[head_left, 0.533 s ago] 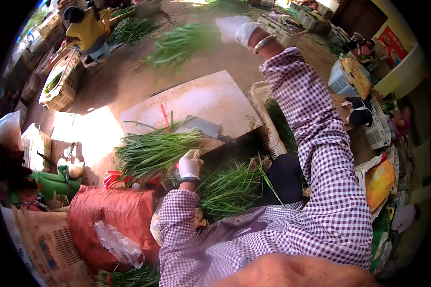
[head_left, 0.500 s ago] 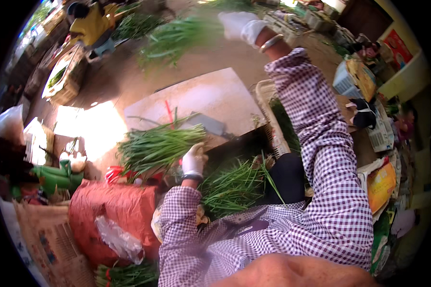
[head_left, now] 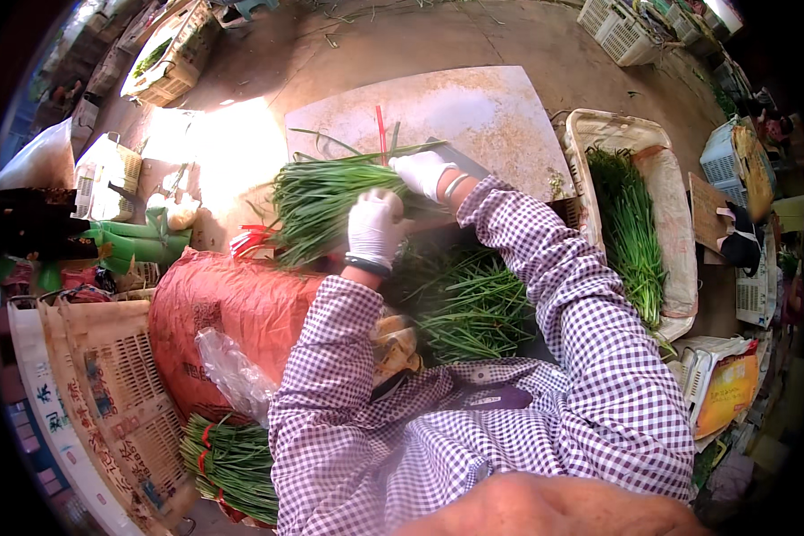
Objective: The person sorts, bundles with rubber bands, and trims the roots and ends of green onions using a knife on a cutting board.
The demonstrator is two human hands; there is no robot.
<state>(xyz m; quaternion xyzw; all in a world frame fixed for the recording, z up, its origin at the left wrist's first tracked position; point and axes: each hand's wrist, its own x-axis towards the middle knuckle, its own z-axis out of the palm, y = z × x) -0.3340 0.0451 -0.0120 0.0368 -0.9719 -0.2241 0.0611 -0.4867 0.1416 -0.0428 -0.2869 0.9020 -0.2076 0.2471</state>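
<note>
White-gloved left hand [head_left: 375, 228] and right hand [head_left: 422, 171] were closed around the chive bundle [head_left: 322, 201], gathering it; tying likely called for a band.

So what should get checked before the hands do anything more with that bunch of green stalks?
1. Left hand on the bunch of green stalks: ok, its glove rests on the stalks.
2. Right hand on the bunch: ok, it touches the same bunch at the right end.
3. Bunch lying on the board: ok, it lies at the board's near edge.
4. Stalks lined up evenly: not ok, a few loose stalks stick out at the top.
5. Red tie within reach: ok, a red strip lies on the board just behind the bunch.
6. Firm hold on the bunch: cannot tell, the fingers are partly hidden.
</note>
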